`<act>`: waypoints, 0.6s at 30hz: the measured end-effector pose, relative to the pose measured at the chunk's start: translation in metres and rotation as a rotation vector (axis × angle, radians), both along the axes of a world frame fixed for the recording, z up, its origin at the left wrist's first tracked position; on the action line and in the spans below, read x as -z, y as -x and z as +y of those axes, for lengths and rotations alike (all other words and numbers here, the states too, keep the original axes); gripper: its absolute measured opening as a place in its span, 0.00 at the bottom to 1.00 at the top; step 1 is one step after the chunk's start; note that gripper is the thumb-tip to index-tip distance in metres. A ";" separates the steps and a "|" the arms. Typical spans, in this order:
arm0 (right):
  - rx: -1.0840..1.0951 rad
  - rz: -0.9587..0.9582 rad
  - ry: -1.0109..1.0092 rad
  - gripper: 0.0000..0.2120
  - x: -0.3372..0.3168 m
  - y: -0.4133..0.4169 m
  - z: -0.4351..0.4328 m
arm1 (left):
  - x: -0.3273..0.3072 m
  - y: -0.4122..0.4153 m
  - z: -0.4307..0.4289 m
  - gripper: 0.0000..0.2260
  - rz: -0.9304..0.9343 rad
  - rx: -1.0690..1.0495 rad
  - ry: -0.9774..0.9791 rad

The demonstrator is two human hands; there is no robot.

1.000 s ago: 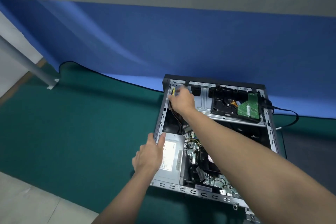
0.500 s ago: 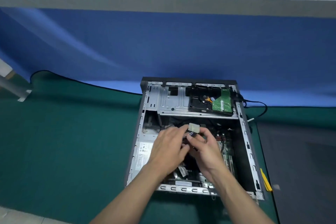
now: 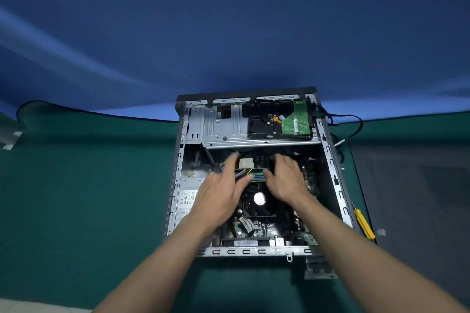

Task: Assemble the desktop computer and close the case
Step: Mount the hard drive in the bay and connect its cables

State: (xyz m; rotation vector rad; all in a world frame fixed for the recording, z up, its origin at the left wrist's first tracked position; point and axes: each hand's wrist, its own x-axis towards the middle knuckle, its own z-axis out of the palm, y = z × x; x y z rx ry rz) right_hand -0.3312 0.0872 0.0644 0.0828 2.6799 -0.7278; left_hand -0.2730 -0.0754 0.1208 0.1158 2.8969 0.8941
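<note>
The open desktop case (image 3: 333,175) lies flat on the green mat (image 3: 89,185). Both my hands are inside it, above the CPU fan (image 3: 259,199). A white power connector (image 3: 246,162) with coloured wires (image 3: 243,174) stands between them. My left hand (image 3: 221,188) holds the wire bundle between thumb and forefinger, its fingers blurred beside the connector. Just right of the connector, my right hand (image 3: 287,180) rests its fingers down on the memory and board area with the thumb stretched left. A hard drive (image 3: 269,124) with a green board sits in the far bay.
The grey power supply (image 3: 188,201) fills the case's left side. Right of the case lie a yellow-handled screwdriver (image 3: 365,223) and a looping black cable (image 3: 353,124). A small metal bracket (image 3: 319,270) lies at the case's near right corner. A blue backdrop rises behind.
My hands have moved apart and deeper into the case; the white connector, held between both hands before, now stands between them. The view has shifted closer over the case.
</note>
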 end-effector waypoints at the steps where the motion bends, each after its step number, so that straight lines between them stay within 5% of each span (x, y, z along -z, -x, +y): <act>1: -0.024 -0.058 -0.044 0.27 0.008 0.009 -0.002 | 0.001 0.000 -0.001 0.30 -0.013 -0.023 -0.028; 4: -0.103 -0.200 -0.047 0.26 0.021 0.021 -0.010 | 0.003 -0.003 0.002 0.28 0.038 0.016 -0.009; 10: -0.409 -0.149 -0.019 0.24 0.025 -0.002 -0.007 | 0.013 0.021 0.012 0.17 0.136 0.108 0.150; 14: -0.418 -0.239 0.008 0.25 0.016 -0.011 -0.006 | 0.027 0.052 0.032 0.17 0.079 0.121 0.314; 18: -0.441 -0.171 -0.070 0.25 0.007 -0.018 -0.003 | 0.040 0.067 0.046 0.12 0.229 0.096 0.379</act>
